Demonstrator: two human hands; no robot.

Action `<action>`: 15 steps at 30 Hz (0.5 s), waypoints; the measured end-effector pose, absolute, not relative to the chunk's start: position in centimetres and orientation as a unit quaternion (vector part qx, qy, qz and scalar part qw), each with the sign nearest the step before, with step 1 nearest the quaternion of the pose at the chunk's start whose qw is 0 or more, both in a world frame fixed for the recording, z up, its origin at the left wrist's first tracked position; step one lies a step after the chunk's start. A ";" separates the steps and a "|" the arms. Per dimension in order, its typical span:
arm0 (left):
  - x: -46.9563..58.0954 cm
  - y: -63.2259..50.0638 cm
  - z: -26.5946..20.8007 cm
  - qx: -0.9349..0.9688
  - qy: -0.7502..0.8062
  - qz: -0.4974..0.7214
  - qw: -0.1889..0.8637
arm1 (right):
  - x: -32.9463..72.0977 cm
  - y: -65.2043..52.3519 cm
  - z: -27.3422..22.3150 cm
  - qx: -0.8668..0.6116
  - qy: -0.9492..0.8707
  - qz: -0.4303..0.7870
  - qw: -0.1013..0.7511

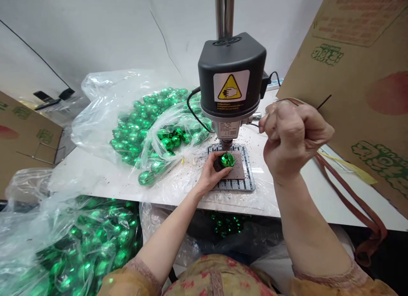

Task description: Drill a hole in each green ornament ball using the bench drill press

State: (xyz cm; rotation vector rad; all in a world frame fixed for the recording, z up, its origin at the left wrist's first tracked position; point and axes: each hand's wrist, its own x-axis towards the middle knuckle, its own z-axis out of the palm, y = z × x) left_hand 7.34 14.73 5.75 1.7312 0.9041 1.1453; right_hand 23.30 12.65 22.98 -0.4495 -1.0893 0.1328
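My left hand (212, 172) has its thumb and fingers closed around a shiny green faceted ball (227, 160). The ball rests on a flat brownish plate (239, 173) on the slotted metal base of a small drill press (232, 75). Directly above the ball is the drill's chuck (226, 144); the bit reaches down to the top of the ball, and I cannot tell how deep it is. At the right side of the machine, my right hand (288, 136) is wrapped in a fist around the feed lever, mostly hidden by the fingers.
Left of the press, a clear plastic bag (105, 105) spills many green balls (146, 178) over the white table (111, 183). Another filled bag (92, 245) sits lower left. Cardboard boxes (357, 88) flank the table, and a brown strap (353, 198) hangs at right. Dark shavings surround the base.
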 end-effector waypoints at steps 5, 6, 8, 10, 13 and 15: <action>7.3 14.6 5.9 0.694 0.358 0.461 0.422 | 23.2 12.8 22.6 -0.193 -0.517 0.029 0.833; 7.3 14.6 5.9 0.694 0.359 0.461 0.421 | 23.2 12.8 22.6 -0.189 -0.517 0.027 0.834; 7.3 14.6 5.9 0.694 0.359 0.461 0.420 | 23.2 12.9 22.4 -0.185 -0.514 0.023 0.837; 7.3 14.6 5.9 0.695 0.357 0.461 0.421 | 23.1 12.9 22.3 -0.182 -0.512 0.020 0.839; 7.3 14.6 6.0 0.694 0.358 0.459 0.424 | 23.0 12.7 22.1 -0.184 -0.512 0.024 0.839; 7.3 14.6 6.0 0.693 0.357 0.458 0.427 | 22.9 12.6 22.0 -0.190 -0.510 0.022 0.839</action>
